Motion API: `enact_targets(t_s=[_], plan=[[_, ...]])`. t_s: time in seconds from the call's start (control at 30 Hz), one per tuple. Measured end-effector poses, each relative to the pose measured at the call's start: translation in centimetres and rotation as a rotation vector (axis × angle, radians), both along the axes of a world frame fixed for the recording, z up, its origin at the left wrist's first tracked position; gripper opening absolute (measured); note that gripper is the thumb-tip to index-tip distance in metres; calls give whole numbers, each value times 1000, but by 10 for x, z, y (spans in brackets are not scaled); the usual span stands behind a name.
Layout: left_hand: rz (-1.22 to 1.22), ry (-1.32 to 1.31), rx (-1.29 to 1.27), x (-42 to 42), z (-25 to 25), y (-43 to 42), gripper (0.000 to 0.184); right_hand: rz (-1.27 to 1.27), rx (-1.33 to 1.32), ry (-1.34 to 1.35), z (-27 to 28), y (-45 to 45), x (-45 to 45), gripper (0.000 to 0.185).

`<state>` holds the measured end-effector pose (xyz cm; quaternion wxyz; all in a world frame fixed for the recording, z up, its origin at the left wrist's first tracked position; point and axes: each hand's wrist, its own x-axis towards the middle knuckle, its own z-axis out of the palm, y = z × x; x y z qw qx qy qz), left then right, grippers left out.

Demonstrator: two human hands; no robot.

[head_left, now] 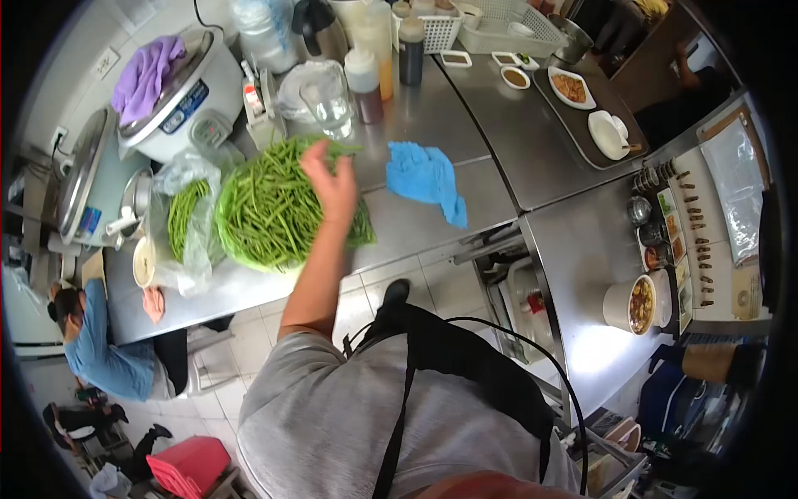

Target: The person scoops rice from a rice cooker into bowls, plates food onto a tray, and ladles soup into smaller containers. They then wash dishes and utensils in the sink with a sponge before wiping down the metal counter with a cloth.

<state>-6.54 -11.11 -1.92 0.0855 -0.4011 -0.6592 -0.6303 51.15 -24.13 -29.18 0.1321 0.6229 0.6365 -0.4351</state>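
Note:
My left hand (330, 183) is over the right side of a large heap of green beans (270, 200), its thumb and fingers apart. The heap lies on a green plastic bag on the steel counter. I cannot tell whether my fingertips touch the beans, and nothing shows held in them. Left of the heap, a clear plastic bag (198, 259) holds a smaller bunch of green beans (188, 218). A crumpled blue cloth (426, 179) lies on the counter to the right of my hand. My right hand is out of view.
Behind the beans stand a clear jug (332, 112), sauce bottles (363, 83) and a large white cooker (166, 125). On the right-hand counters are a tray (594, 148) with dishes and a white tub of food (623, 306). A person in blue (104, 341) sits at far left.

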Motion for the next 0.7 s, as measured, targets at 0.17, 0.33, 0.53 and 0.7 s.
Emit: enact_targets(t_s=[0.17, 0.33, 0.53, 0.7], plan=[[295, 454, -715, -146, 39, 46, 34, -162, -68, 98, 39, -8, -34, 39], [251, 1156, -1036, -269, -55, 111, 50, 614, 42, 505, -28, -27, -60, 36], [204, 1111, -880, -219, -3, 97, 23, 93, -11, 71, 72, 15, -139, 35], [78, 670, -584, -241, 41, 99, 21, -48, -111, -36, 115, 23, -123, 33]])
